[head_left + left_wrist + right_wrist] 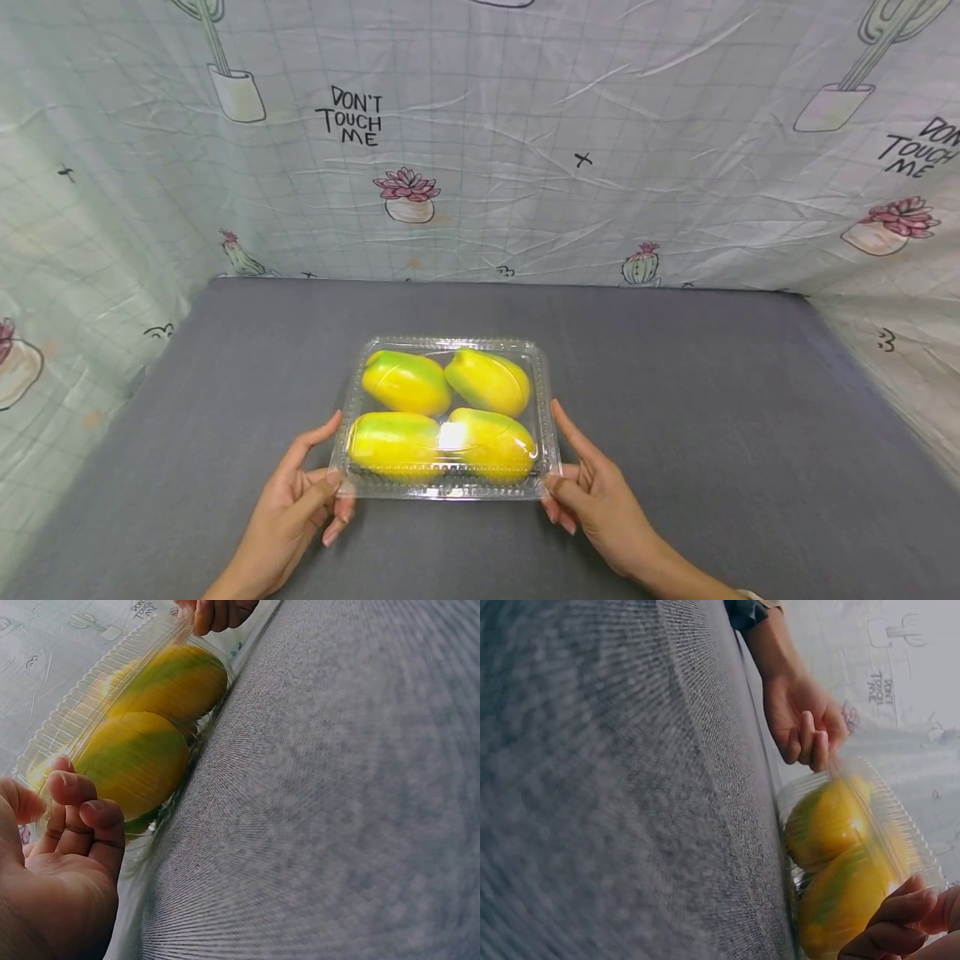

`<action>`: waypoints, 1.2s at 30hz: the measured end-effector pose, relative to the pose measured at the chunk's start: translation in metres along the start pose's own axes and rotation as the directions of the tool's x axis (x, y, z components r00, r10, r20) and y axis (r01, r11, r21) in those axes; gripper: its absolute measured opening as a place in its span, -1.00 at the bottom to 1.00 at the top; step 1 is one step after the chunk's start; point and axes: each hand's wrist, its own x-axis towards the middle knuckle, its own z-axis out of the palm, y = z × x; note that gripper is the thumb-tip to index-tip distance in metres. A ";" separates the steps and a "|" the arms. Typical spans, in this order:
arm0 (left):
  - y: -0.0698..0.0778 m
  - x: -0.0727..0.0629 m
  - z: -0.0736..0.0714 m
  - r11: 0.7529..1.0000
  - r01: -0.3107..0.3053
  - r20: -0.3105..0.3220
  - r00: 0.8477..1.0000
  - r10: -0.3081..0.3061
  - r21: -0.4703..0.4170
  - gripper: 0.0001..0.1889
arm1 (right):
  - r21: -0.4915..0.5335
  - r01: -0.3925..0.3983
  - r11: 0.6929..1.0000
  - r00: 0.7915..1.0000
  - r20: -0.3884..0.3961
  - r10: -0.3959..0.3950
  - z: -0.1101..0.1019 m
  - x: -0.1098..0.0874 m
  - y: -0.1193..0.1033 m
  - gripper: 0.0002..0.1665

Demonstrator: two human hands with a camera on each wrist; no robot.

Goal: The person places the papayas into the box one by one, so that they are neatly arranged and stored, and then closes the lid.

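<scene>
A clear plastic clamshell box [450,492] with several yellow-green mangoes [405,383] inside stands on the grey table, its lid down over the fruit. At the box's near left corner my left hand [288,504] pinches the rim between thumb and fingers, with the index finger stretched along the side. My right hand [600,500] pinches the near right corner the same way. Through the clear wall in the left wrist view, two mangoes [135,761] show close to my left fingers [101,817]. The right wrist view shows the box's ridged rim [911,817] between both hands.
A dark grey cloth surface [712,400] spreads around the box. Behind it and at both sides hangs a pale curtain [487,167] printed with cacti, potted plants and lettering.
</scene>
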 end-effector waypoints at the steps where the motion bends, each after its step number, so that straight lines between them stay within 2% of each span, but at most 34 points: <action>1: 0.000 0.000 0.000 1.000 0.001 -0.001 1.000 -0.001 -0.001 -0.40 | -0.003 0.002 1.000 1.000 0.003 -0.002 0.000 0.000 0.000 -0.03; 4: -0.002 -0.001 0.001 1.000 -0.002 -0.003 1.000 0.002 -0.009 -0.40 | -0.018 0.002 1.000 1.000 0.015 -0.002 -0.002 -0.001 0.001 -0.04; 11: -0.007 0.000 0.000 0.992 -0.083 0.068 0.994 0.090 -0.099 -0.39 | -0.070 0.019 0.997 0.999 0.033 -0.017 -0.005 -0.003 0.002 -0.10; 18: -0.010 0.000 0.001 0.990 -0.096 0.071 0.992 0.104 -0.108 -0.39 | -0.066 0.042 0.997 0.998 0.049 -0.039 -0.009 -0.004 0.002 -0.11; 25: -0.009 0.000 0.000 0.997 -0.079 -0.015 0.997 0.080 0.014 -0.44 | -0.065 0.063 0.996 0.996 0.065 -0.059 -0.012 -0.005 0.003 -0.16; 30: -0.009 0.004 -0.002 0.991 -0.119 -0.016 0.993 0.120 0.058 -0.45 | -0.106 0.079 0.991 0.996 0.051 -0.074 -0.014 -0.003 0.002 -0.20; 32: -0.007 0.004 -0.003 0.990 -0.104 -0.036 0.993 0.108 0.091 -0.46 | -0.136 0.071 0.988 0.996 0.056 -0.064 -0.016 -0.001 0.000 -0.23; 34: -0.004 0.004 -0.003 0.985 -0.065 -0.072 0.994 0.077 0.157 -0.48 | -0.207 0.057 0.977 0.997 0.059 -0.045 -0.018 -0.001 -0.003 -0.28; 36: 0.000 0.004 -0.004 0.966 0.000 -0.122 0.992 0.033 0.259 -0.50 | -0.317 0.053 0.947 0.997 0.062 -0.035 -0.021 -0.001 -0.007 -0.35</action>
